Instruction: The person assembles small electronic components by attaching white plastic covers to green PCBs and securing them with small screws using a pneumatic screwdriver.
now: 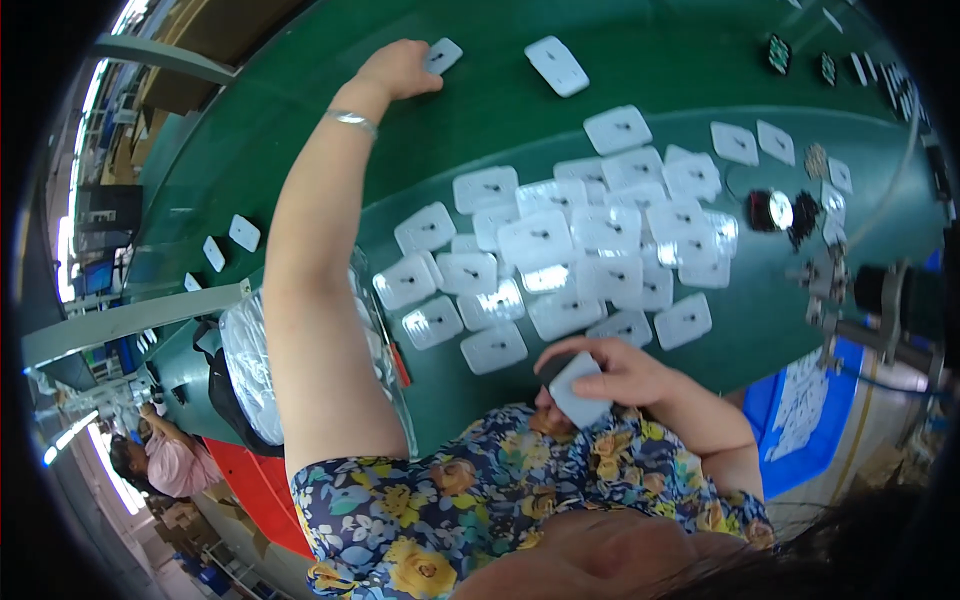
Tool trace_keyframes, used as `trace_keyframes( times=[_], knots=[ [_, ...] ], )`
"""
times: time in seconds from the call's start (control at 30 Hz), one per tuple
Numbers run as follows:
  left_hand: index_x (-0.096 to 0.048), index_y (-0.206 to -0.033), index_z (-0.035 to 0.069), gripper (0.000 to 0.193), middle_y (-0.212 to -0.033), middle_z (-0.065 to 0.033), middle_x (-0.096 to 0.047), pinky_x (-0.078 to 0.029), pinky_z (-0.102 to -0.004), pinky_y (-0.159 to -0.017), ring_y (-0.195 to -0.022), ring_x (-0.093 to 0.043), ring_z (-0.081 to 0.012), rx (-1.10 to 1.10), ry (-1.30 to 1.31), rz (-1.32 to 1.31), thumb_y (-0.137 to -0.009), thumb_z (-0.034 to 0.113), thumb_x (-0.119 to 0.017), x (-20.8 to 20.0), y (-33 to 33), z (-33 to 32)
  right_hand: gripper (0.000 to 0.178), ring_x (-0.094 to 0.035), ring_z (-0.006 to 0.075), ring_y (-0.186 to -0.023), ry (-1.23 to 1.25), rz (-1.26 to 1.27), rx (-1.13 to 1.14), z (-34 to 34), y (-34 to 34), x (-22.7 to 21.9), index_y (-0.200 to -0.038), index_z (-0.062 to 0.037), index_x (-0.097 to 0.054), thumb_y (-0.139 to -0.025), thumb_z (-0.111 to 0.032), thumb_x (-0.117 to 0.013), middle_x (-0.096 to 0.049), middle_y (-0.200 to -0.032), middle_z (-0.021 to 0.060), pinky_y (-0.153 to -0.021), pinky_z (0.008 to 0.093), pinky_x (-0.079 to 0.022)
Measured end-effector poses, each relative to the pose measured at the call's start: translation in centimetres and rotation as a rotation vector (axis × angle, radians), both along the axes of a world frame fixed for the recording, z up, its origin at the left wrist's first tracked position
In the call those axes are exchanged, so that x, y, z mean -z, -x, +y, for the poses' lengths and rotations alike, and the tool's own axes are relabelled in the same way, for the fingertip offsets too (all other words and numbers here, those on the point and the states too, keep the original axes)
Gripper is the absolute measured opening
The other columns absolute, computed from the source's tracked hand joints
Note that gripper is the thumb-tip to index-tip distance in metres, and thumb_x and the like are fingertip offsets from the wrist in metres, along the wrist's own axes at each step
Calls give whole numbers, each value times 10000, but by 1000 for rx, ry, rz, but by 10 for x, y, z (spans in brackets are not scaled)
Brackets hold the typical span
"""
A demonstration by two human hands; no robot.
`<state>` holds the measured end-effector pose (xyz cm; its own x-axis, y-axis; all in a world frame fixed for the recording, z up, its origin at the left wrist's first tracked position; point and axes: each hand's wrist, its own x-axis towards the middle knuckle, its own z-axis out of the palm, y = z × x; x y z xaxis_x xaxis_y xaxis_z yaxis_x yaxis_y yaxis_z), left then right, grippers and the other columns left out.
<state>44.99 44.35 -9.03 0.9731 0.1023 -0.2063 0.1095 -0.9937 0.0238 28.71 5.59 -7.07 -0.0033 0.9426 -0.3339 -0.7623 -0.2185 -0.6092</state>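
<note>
My left arm reaches far across the green surface. At its end my left hand [399, 70] is closed on the edge of a small white plastic case [443, 56] with a dark mark in its middle. Close to my body, my right hand [630, 372] grips a white rounded plastic case [581, 391], thumb over its face. A dark part shows beside that case, partly hidden by the fingers. Between my hands many similar white cases [536, 241] lie spread and overlapping on the green table [440, 385]. Another white case [557, 66] lies right of my left hand.
A red-handled screwdriver [400, 366] and clear plastic bags [250, 360] lie left. On the right are a round black-and-white object [771, 211], small black parts [803, 217], a metal fixture [830, 300] and a blue bin [840, 410]. Another person [180, 465] sits at far left.
</note>
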Motion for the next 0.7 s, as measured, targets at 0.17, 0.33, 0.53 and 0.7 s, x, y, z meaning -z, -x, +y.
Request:
trace_keyframes(
  times=[0.17, 0.33, 0.53, 0.7],
  knots=[
    [-558, -1045, -4, 483, -936, -188, -585, -482, -384, -750, -841, -582, -335, 222, 274, -262, -639, 248, -623, -47, 84, -117, 451, -632, 223, -863, -62, -108, 30, 0, 7, 4, -1183, 30, -418, -851, -238, -563, -606, -995, 164, -725, 318, -518],
    [-559, -956, -20, 419, -853, -167, -574, -479, -378, -705, -789, -576, -308, 492, 274, -253, -616, 196, -677, -52, 134, -219, 421, -633, 230, -845, -63, -103, 43, -4, 22, 9, -1174, 26, -427, -859, -226, -546, -603, -986, 172, -719, 325, -520],
    [-561, -837, -4, 307, -833, -151, -575, -464, -371, -721, -798, -561, -297, 446, 53, -157, -636, 194, -681, -37, 144, -242, 360, -632, 240, -839, -43, -25, 340, -36, 38, -8, -1144, 18, -438, -875, -200, -537, -601, -989, 178, -733, 324, -516],
    [-578, -928, -20, 320, -926, -191, -583, -453, -390, -780, -889, -558, -329, 392, 239, -377, -721, 213, -652, -51, 164, -240, 362, -583, 211, -949, -41, -83, 671, -54, 41, -21, -1150, 15, -454, -870, -201, -534, -588, -1038, 148, -787, 316, -488]
  ],
)
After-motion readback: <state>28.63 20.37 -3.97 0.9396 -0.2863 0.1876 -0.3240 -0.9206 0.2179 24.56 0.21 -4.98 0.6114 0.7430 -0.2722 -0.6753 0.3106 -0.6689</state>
